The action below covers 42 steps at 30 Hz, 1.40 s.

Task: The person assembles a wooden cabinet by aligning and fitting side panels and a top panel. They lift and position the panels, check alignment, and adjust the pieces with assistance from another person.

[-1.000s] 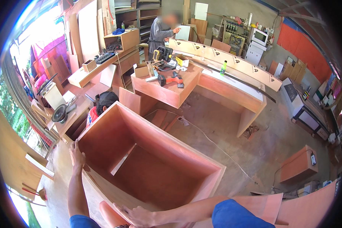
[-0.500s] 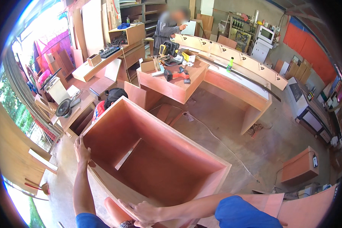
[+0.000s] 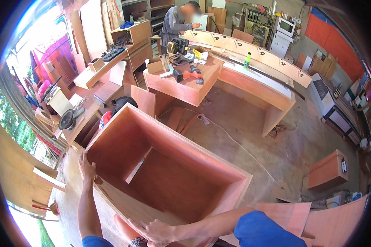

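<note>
In the head view, a large open-topped plywood box (image 3: 173, 181) is seen directly before the wearer, tilted across the floor, with its reddish inner faces exposed and a pale strip or slot (image 3: 137, 166) along the bottom; which of the two it is cannot be told. The box appears to be in the course of being steadied or positioned by its edges. For any shift of it, even support from both sides would seem to be called for, since the wide panels could be swung off line if only one corner were held.

The left arm is stretched forward, nearly straight, and the far-left corner is grasped by the left hand (image 3: 87, 166), with the fingers closed over the edge and the thumb set toward the inside. The right arm is bent across the near end from the right; the right hand (image 3: 156, 231) is laid on the near edge, its fingers spread loosely and pointed left. Whether the edge is clasped underneath by that grip cannot be told.
</note>
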Available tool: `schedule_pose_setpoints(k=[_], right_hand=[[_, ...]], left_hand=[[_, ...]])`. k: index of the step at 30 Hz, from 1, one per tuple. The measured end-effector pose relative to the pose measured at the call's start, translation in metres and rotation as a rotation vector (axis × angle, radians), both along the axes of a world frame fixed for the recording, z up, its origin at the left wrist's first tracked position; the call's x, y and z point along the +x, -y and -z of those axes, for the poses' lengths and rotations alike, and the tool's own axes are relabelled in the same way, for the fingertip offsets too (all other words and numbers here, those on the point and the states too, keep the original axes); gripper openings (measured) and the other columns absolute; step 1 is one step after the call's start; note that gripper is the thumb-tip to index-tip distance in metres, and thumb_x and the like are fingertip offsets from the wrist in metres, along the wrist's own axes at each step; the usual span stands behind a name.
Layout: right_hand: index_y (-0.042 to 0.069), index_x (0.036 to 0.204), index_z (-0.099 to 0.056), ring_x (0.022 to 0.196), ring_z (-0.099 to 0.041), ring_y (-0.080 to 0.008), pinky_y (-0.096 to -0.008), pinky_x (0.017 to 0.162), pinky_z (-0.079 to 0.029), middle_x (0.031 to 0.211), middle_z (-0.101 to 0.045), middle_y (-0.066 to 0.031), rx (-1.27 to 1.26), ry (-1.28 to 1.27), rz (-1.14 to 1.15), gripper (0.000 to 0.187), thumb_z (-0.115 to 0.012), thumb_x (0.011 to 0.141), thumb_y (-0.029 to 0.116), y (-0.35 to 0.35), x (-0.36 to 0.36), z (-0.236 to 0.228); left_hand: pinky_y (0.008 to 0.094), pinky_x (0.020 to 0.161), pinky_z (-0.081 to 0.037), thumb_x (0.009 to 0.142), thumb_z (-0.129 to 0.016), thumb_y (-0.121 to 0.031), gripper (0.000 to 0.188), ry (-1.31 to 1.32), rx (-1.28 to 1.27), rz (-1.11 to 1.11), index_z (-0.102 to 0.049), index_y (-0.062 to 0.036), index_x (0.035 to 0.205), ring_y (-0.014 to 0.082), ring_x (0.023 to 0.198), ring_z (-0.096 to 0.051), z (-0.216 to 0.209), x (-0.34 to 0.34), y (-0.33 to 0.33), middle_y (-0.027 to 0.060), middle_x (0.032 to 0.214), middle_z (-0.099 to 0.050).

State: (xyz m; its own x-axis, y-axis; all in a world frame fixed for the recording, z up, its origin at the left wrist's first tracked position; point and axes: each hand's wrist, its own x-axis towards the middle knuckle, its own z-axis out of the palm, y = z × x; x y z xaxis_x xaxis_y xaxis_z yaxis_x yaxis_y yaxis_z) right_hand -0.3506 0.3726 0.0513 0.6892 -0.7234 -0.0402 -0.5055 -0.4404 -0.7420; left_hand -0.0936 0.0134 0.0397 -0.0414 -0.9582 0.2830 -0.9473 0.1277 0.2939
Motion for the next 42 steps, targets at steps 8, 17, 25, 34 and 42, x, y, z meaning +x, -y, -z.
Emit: schedule_pose_setpoints(k=[8, 17, 25, 34, 42], right_hand=[[-0.010, 0.168, 0.003, 0.071, -0.073, -0.0478, -0.0550, 0.069, -0.063, 0.116, -0.065, -0.0423, -0.129, 0.049, 0.035, 0.125, -0.078, 0.077, 0.020, -0.002, 0.006, 0.016], [-0.012, 0.167, 0.003, 0.069, -0.073, -0.0449, -0.0541, 0.071, -0.063, 0.103, -0.069, -0.0381, -0.082, -0.051, -0.003, 0.125, -0.080, 0.079, 0.022, -0.002, -0.002, -0.007], [-0.013, 0.166, 0.008, 0.068, -0.073, -0.0438, -0.0529, 0.068, -0.062, 0.102, -0.070, -0.0362, -0.107, -0.076, -0.014, 0.131, -0.083, 0.083, 0.029, -0.002, 0.000, -0.008], [-0.010, 0.168, 0.004, 0.075, -0.074, -0.0442, -0.0531, 0.069, -0.063, 0.119, -0.067, -0.0379, -0.055, -0.128, -0.030, 0.120, -0.076, 0.087, 0.028, -0.002, -0.001, -0.014], [-0.013, 0.167, -0.004, 0.074, -0.074, -0.0439, -0.0537, 0.068, -0.063, 0.123, -0.065, -0.0385, -0.104, -0.094, 0.011, 0.113, -0.074, 0.089, 0.028, -0.003, 0.000, -0.011]], left_hand=[[0.0502, 0.128, -0.036, 0.080, -0.073, 0.005, 0.067, -0.023, -0.105, 0.033, -0.056, -0.0038, 0.143, 0.0429, 0.149, -0.044, 0.004, 0.001, -0.001, 0.0220, 0.155, -0.052], [0.0511, 0.126, -0.038, 0.077, -0.082, 0.002, 0.027, 0.029, -0.015, 0.043, -0.073, -0.0020, 0.103, 0.0439, 0.150, -0.043, 0.000, 0.002, -0.002, 0.0256, 0.161, -0.047], [0.0521, 0.122, -0.040, 0.081, -0.089, -0.012, 0.029, 0.133, 0.036, 0.010, -0.074, -0.0032, 0.104, 0.0425, 0.148, -0.045, -0.011, -0.008, -0.007, 0.0222, 0.162, -0.046], [0.0509, 0.127, -0.036, 0.085, -0.084, -0.012, 0.079, 0.070, -0.113, 0.024, -0.047, -0.0018, 0.153, 0.0437, 0.148, -0.044, 0.007, 0.001, 0.000, 0.0223, 0.158, -0.048], [0.0504, 0.123, -0.041, 0.082, -0.080, -0.006, 0.075, 0.042, -0.116, 0.010, -0.049, 0.0021, 0.149, 0.0450, 0.143, -0.049, 0.010, 0.005, 0.006, 0.0256, 0.151, -0.052]])
